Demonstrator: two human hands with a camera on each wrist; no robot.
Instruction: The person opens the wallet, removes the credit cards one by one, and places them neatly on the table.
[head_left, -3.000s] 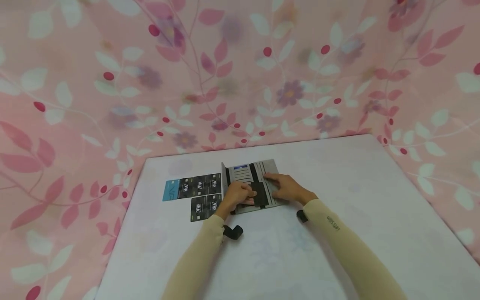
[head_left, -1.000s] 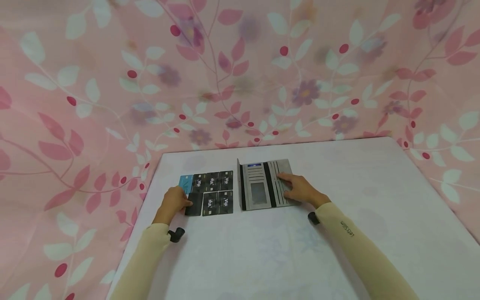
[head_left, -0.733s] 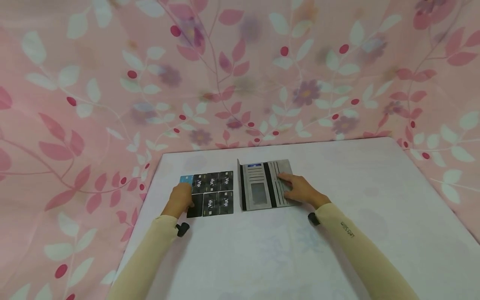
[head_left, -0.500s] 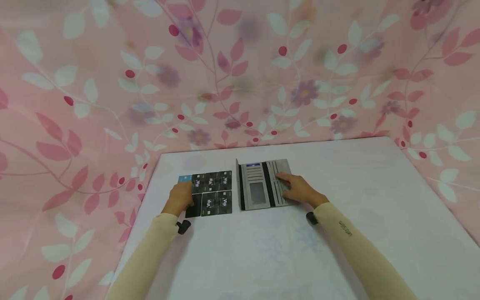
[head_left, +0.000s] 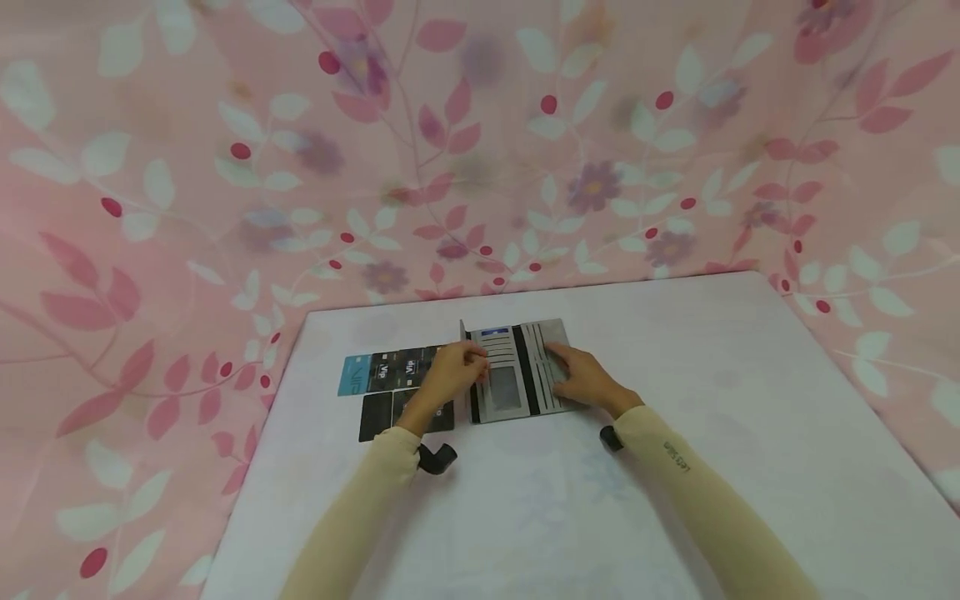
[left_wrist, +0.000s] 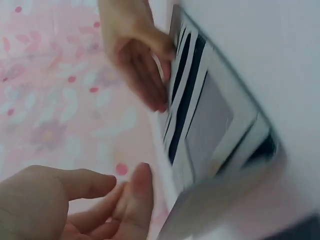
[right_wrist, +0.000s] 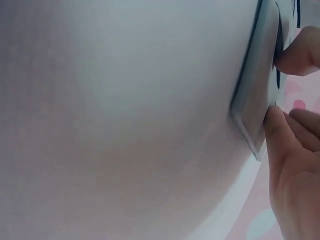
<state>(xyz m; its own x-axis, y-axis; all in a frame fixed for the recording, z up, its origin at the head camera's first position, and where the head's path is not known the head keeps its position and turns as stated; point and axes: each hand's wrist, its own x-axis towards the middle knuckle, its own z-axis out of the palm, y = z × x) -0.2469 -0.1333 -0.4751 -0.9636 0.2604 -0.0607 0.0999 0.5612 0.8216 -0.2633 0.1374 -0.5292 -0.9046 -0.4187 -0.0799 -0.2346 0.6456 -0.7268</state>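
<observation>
An unfolded grey wallet lies on the table, its left flap raised. My left hand hovers by that flap, thumb and fingers apart with nothing between them. On the wallet's right panel rests my right hand; its thumb presses near the edge in the right wrist view. Two rows of cards lie to the left. A blue card begins the back row, beside black Vip cards. A plain black card heads the front row, whose other cards are partly behind my left wrist.
The white-covered table runs back to a pink floral curtain. Black wrist mounts stick out from both sleeves, close above the table.
My left hand took the plain black card from over the wallet to the front row's left end. It let go and came back right to the flap. The right hand stayed on the wallet.
</observation>
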